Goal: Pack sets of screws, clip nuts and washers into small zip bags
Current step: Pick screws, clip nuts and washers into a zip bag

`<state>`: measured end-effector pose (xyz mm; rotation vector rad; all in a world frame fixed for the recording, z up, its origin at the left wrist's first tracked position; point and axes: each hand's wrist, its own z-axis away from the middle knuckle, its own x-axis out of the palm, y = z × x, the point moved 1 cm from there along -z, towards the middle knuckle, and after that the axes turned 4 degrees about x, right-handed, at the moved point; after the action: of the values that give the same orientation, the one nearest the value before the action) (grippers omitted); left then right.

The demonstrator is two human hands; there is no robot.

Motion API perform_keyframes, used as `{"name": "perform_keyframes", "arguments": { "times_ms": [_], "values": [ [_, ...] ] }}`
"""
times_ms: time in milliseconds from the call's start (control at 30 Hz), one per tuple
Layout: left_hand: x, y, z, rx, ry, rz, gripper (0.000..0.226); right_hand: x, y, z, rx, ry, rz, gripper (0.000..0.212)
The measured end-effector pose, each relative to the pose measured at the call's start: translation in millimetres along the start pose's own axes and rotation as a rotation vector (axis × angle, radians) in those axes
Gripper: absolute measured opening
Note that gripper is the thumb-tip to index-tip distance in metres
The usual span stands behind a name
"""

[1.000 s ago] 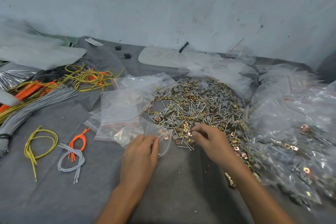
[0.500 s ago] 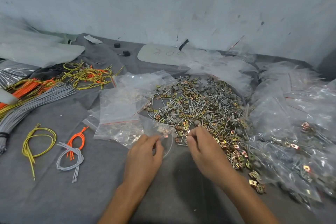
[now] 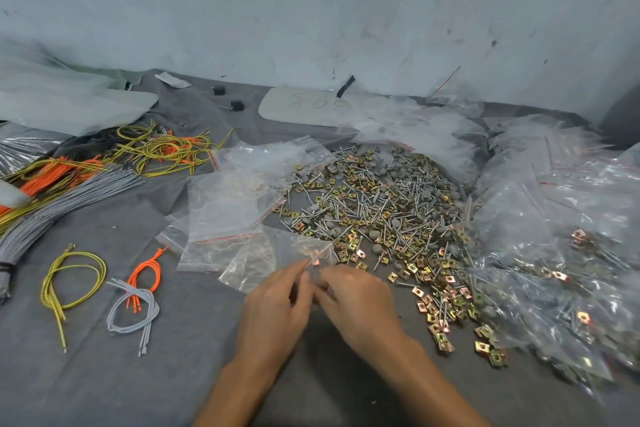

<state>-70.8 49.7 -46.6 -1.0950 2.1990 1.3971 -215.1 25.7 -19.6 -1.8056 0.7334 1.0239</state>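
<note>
The small zip bag (image 3: 277, 255), thin clear crinkled plastic with a few coppery parts showing through it, lies low in the centre of the frame, just above the two hands. The left hand (image 3: 277, 308) pinches its near edge between thumb and fingers. The right hand (image 3: 358, 302) has its fingers curled, their tips meeting the left fingertips at that same edge; whether they nip the plastic or a small part, I cannot tell. Right of the bag and above it spreads the loose pile (image 3: 381, 211): slim silver screws, square brass-coloured clip nuts and dull grey round washers, all mixed together. Touching the held bag on its upper left is a flat stack of empty zip bags (image 3: 225, 211) with red seal lines. Along the right of the frame lies a glossy heap of filled bags (image 3: 554, 253). At lower left lie a looped yellow wire (image 3: 69, 274), a short orange wire bundle (image 3: 149, 270) and a bent grey wire bundle (image 3: 135, 308). Everything rests on a soft grey cloth (image 3: 104, 374) against a scuffed pale wall (image 3: 311, 10).
</note>
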Motion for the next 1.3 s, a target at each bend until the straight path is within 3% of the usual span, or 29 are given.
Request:
{"name": "perform_keyframes", "arguments": {
  "times_ms": [100, 200, 267, 433, 733, 900, 1033, 1300],
  "values": [
    [1, -2, -1, -0.004, 0.053, 0.02, 0.026, -11, 16, 0, 0.038, 0.047, -0.113, 0.028],
    [2, -1, -2, 0.017, 0.07, 0.029, 0.025, -21, 39, -15, 0.143, 0.073, -0.134, 0.013],
    [3, -2, -2, 0.024, 0.074, 0.021, 0.025, -23, 52, -28, 0.193, 0.007, 0.01, 0.011],
    [3, -4, -1, 0.017, 0.055, 0.024, 0.026, -21, 59, -45, 0.218, -0.195, 0.153, 0.032],
    [3, -3, -2, 0.041, 0.058, 0.012, 0.028, -24, 58, -48, 0.226, -0.248, 0.164, 0.007],
    [3, -4, -1, 0.023, 0.053, 0.025, 0.028, -18, 61, -45, 0.204, -0.199, 0.194, 0.008],
    [1, -2, -2, 0.018, 0.044, 0.032, 0.025, -18, 65, -48, 0.235, -0.214, 0.13, 0.026],
    [0, -1, -3, 0.017, 0.035, 0.032, 0.024, -10, 65, -45, 0.118, -0.109, 0.191, 0.015]
  ]
}}
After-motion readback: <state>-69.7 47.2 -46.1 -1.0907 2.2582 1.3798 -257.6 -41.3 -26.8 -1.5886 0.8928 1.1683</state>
